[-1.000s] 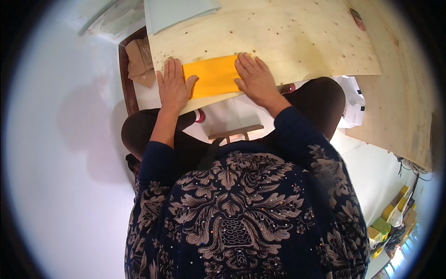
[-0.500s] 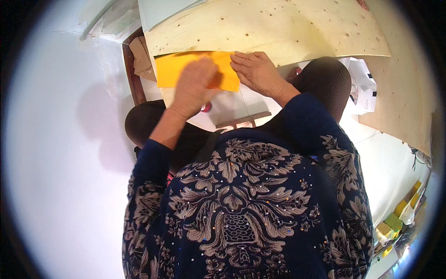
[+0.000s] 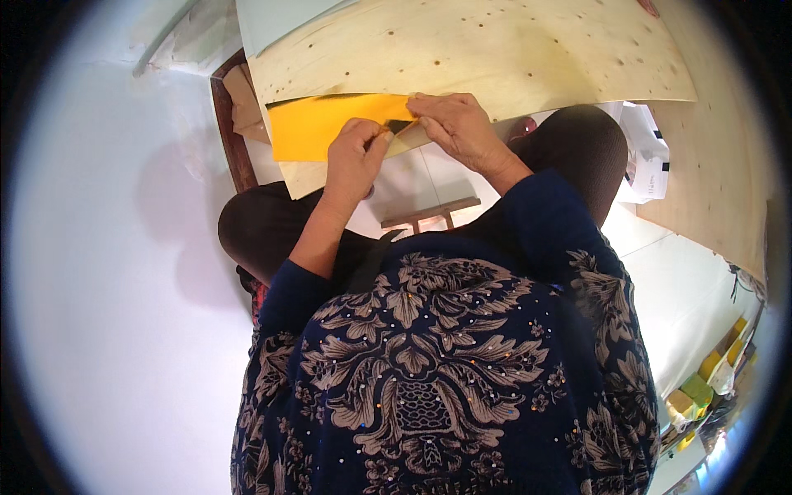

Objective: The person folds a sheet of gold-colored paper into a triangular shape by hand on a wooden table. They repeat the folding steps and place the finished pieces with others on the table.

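We see a yellow sheet (image 3: 309, 125) in the upper middle of the frame, lying along the near edge of a pale wooden surface (image 3: 528, 62). At its right end, between the hands, a small dark gap shows where the material is parted. Our left hand (image 3: 355, 157) is just below the middle of the frame's upper half, its grip pinched on the sheet's lower right part, thumb against the fingers. Our right hand (image 3: 462, 128) is to the right of it, its grip grasping the sheet's right end between thumb and fingertips.

At the upper left of the frame, light grey sheets (image 3: 285, 18) lie on the surface, and crumpled brown paper (image 3: 245, 99) sits lower, beside its left edge. To the right of the frame we see a white package (image 3: 645, 153) with black marks, just beyond our dark-clad knee (image 3: 577, 153).
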A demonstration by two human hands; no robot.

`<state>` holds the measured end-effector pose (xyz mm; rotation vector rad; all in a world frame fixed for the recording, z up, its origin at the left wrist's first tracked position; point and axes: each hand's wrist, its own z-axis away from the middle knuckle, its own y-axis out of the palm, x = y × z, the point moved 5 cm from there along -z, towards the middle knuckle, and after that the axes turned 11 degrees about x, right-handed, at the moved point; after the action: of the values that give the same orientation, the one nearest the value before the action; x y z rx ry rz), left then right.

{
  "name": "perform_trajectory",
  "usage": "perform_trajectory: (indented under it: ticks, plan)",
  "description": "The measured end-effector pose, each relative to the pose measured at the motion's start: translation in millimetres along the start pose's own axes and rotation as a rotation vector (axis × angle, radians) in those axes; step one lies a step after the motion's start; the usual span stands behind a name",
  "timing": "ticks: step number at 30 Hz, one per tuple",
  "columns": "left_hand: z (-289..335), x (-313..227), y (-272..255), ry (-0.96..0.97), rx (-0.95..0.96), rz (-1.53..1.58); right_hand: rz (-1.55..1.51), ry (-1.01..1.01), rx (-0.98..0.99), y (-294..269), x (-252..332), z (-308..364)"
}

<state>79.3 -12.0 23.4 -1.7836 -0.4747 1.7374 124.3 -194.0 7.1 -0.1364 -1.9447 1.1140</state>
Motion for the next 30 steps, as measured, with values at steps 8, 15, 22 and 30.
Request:
perform_trajectory:
  ticks: [8,15,22,30]
  plan:
    - [-18,28,-15,-0.409,0.012,0.305,-0.019,0.122,0.005,1,-2,-5]
    - [-23,28,-22,-0.527,-0.012,0.213,-0.016,0.159,-0.092,-3,-3,-12]
    - [-25,29,-19,-0.523,0.002,0.157,0.002,0.075,-0.102,-7,5,-2]
    - [-27,24,-20,-0.598,-0.008,0.255,0.128,0.092,0.048,-5,5,8]
